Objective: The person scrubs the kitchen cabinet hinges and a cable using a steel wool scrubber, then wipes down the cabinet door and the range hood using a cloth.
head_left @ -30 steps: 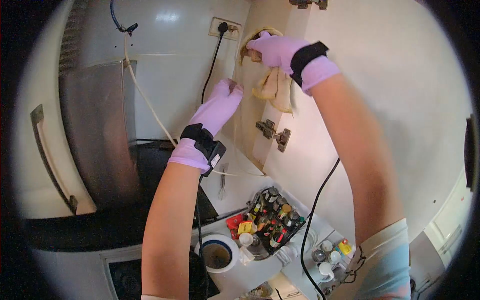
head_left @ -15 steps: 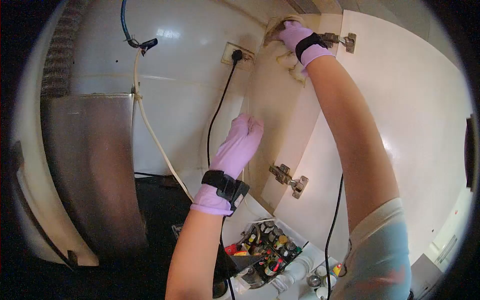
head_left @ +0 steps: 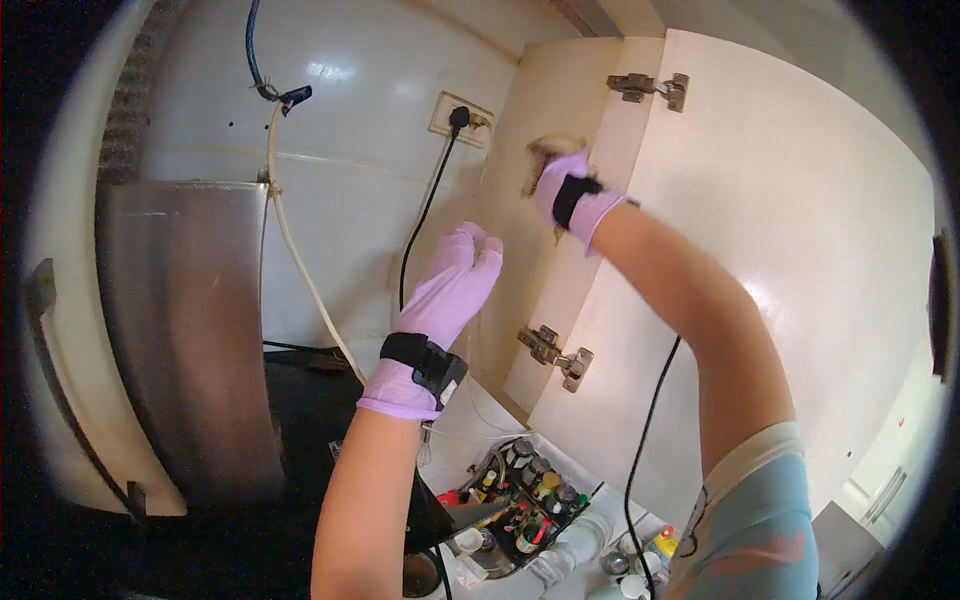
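My right hand (head_left: 566, 190), in a pink glove with a black wrist strap, is closed on a brownish cloth (head_left: 552, 155) pressed against the inner side panel of the cabinet (head_left: 520, 215). Lower and to the left, my left hand (head_left: 462, 270), also gloved and strapped, is raised near the tiled wall with its fingers bent together. Whether anything lies between those fingers is hidden. A black plug sits in the wall socket (head_left: 460, 117) above my left hand. The open cabinet door (head_left: 760, 250) hangs on metal hinges behind my right forearm.
At left stands a metal range hood (head_left: 190, 330), with a pale cable (head_left: 300, 260) hanging beside it. Below are a rack of bottles and jars (head_left: 530, 490), white pipe-like containers (head_left: 585, 540) and small jars at the lower right. A black cord (head_left: 650, 430) hangs before the door.
My right hand has moved down and slightly left along the panel with the cloth. My left hand appears slightly farther left, and the view has shifted a little.
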Tool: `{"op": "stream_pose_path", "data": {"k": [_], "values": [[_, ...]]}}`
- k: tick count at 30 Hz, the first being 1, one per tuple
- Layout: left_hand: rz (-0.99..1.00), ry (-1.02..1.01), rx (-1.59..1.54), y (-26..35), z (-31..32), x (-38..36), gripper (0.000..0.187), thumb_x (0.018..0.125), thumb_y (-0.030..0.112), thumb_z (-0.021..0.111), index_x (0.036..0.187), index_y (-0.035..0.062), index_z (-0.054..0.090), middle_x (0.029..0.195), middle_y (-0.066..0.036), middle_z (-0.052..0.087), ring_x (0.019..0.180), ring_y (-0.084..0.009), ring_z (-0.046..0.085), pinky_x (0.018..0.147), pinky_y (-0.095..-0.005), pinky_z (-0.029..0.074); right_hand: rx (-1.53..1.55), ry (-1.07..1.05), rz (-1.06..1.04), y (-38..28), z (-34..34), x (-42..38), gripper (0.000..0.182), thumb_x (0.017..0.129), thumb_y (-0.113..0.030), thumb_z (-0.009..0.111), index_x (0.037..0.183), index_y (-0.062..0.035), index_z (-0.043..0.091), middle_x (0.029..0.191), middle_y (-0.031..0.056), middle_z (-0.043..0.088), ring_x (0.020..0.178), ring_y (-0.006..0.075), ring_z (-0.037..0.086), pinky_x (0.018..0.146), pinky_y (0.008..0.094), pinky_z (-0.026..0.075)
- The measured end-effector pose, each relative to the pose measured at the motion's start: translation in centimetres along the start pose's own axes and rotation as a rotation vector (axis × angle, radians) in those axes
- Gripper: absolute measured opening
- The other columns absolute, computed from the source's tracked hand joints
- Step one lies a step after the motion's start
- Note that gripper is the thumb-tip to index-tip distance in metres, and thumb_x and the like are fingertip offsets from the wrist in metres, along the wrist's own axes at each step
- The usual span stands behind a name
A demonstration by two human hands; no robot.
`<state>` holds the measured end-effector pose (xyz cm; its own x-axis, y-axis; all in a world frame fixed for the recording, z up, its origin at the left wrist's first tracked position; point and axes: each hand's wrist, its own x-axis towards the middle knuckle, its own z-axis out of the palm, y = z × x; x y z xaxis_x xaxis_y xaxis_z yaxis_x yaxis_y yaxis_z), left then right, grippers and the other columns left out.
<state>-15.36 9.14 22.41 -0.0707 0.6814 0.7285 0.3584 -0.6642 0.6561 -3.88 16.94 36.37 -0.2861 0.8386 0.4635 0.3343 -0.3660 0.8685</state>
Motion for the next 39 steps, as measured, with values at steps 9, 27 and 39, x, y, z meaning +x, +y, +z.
{"op": "stream_pose_path", "data": {"k": [9, 27, 39], "values": [[0.007, 0.007, 0.156, 1.4, -0.8, -1.2, 0.048, 0.091, 0.038, 0.039, 0.119, -0.0001, 0.042, 0.118, -0.020, 0.047, 0.111, -0.0313, 0.047, 0.094, -0.0351, 0.035, 0.451, 0.129, -0.483, -7.4, 2.4, -3.6, 0.025, 0.075, -0.024, 0.052, 0.088, -0.0119, 0.069, 0.094, 0.0097, 0.066, 0.085, 0.0279, 0.063, 0.069, 0.0409, 0.050], [-0.063, -0.057, 0.037, 9.8, -2.9, -8.8, 0.051, 0.091, 0.026, 0.042, 0.133, 0.0019, 0.026, 0.119, -0.016, 0.043, 0.111, -0.0224, 0.044, 0.095, -0.0293, 0.032, 3.029, 0.573, -0.166, -3.7, 2.4, -18.8, 0.044, 0.088, -0.019, 0.053, 0.123, 0.0046, 0.038, 0.114, 0.0154, 0.050, 0.097, 0.0223, 0.053, 0.081, 0.0329, 0.045], [-0.005, -0.152, -0.226, 8.7, -3.4, -14.1, 0.053, 0.092, 0.021, 0.038, 0.140, 0.0077, 0.018, 0.140, -0.020, 0.024, 0.129, -0.0252, 0.028, 0.105, -0.0340, 0.023, 3.901, 0.229, -0.979, -5.7, 4.1, -25.2, 0.045, 0.088, -0.022, 0.050, 0.126, -0.0028, 0.035, 0.128, 0.0197, 0.042, 0.119, 0.0354, 0.042, 0.092, 0.0589, 0.039]]}}
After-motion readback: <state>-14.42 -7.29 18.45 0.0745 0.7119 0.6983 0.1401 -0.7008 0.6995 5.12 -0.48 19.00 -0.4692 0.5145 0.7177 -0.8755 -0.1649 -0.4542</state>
